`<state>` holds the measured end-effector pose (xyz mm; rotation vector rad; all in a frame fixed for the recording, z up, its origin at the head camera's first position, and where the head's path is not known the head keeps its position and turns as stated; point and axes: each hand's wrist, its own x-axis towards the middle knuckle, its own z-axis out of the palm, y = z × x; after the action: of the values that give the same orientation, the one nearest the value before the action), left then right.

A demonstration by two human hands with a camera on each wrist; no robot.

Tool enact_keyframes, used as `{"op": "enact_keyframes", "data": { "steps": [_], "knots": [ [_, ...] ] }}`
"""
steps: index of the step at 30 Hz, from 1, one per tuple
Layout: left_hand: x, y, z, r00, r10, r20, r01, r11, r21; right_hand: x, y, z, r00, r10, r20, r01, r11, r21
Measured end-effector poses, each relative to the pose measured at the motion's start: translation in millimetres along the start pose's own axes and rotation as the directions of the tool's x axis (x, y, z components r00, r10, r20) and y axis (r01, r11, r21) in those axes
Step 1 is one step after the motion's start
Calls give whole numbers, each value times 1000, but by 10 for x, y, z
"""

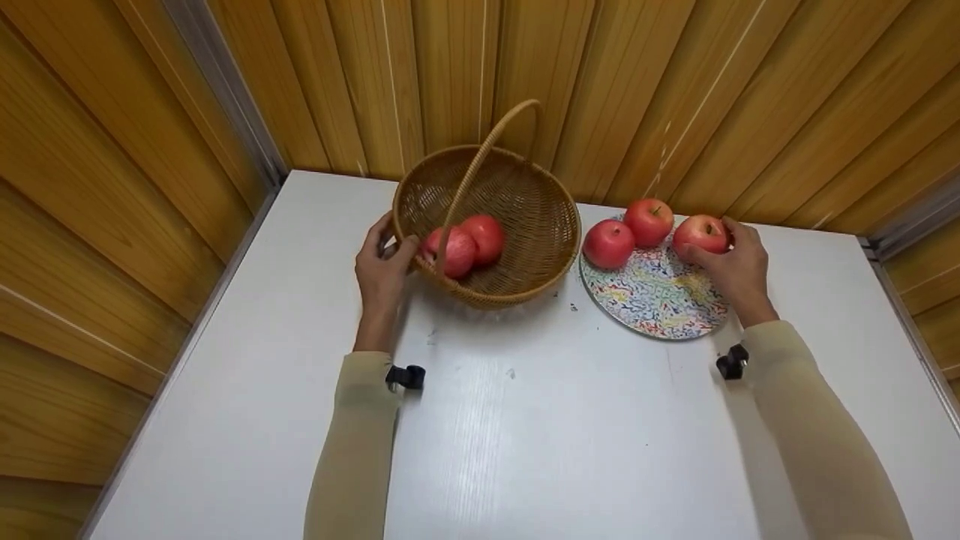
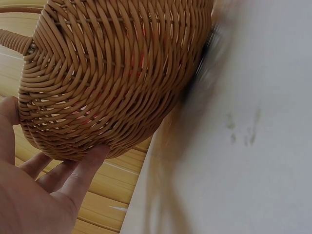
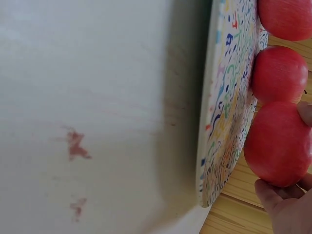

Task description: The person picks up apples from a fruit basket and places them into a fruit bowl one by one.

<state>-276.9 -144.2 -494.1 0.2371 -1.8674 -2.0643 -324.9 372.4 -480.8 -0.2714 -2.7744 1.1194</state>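
Note:
A round wicker basket (image 1: 541,251) with a tall arched handle stands at the back of the table, tilted toward me. Two red apples (image 1: 484,238) lie inside it. My left hand (image 1: 384,266) holds the basket's left side, thumb at the rim and fingers against the outer weave (image 2: 112,83). To the right lies a flat plate (image 1: 651,296) with a multicoloured speckled pattern. Two apples (image 1: 609,244) sit on its back left part. A third apple (image 1: 701,233), at the plate's back right, is gripped between the thumb and fingers of my right hand (image 1: 739,266).
The white table (image 1: 540,435) backs onto a wood-panelled wall (image 1: 600,90), close behind basket and plate. Another panelled wall (image 1: 90,225) runs along the left edge. Small dark marks (image 1: 574,307) dot the tabletop between basket and plate.

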Motion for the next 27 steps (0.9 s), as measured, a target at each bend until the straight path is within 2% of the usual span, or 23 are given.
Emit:
{"op": "enact_keyframes", "data": {
  "steps": [8, 20, 27],
  "knots": [
    [-12, -3, -11, 999, 26, 28, -26, 1000, -17, -12, 56, 23, 1000, 22, 11, -22, 1000, -10],
    [-11, 3, -7, 999, 28, 30, -28, 999, -17, -11, 92, 39, 999, 41, 29, -41, 999, 10],
    [-8, -4, -24, 1000, 9, 24, -9, 1000, -20, 16, 64, 82, 999, -14, 47, 16, 999, -37]
  ]
}}
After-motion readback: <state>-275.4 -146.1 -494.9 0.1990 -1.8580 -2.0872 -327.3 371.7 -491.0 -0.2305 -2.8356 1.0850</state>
